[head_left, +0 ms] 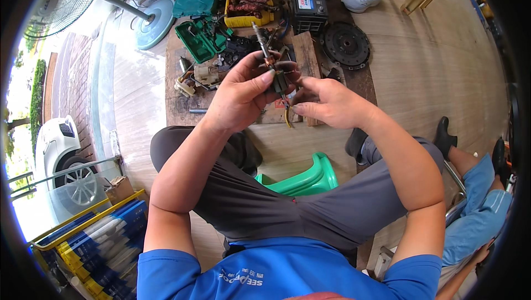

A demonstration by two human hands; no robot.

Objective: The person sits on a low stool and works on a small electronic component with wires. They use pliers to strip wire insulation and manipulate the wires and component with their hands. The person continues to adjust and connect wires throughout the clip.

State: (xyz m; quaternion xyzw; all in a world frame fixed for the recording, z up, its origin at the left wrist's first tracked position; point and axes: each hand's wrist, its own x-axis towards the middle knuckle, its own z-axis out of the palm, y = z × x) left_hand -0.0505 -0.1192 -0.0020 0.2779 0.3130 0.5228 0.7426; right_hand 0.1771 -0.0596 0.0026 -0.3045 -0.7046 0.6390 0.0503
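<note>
- A motor armature [280,82] with a threaded shaft is held aslant over the wooden board [176,106].
- It is gripped by the left hand [235,94], thumb and fingers curled around it.
- The right hand [334,102] is half-closed at its lower end, beside a yellow wire [287,118]; whether anything is pinched there cannot be told.
- Beyond, a car battery [306,24] is placed near a clutch pressure plate [345,44].

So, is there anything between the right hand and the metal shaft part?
Nothing visible: the left hand holds the metal shaft part, and the right hand is close by its lower end.
</note>
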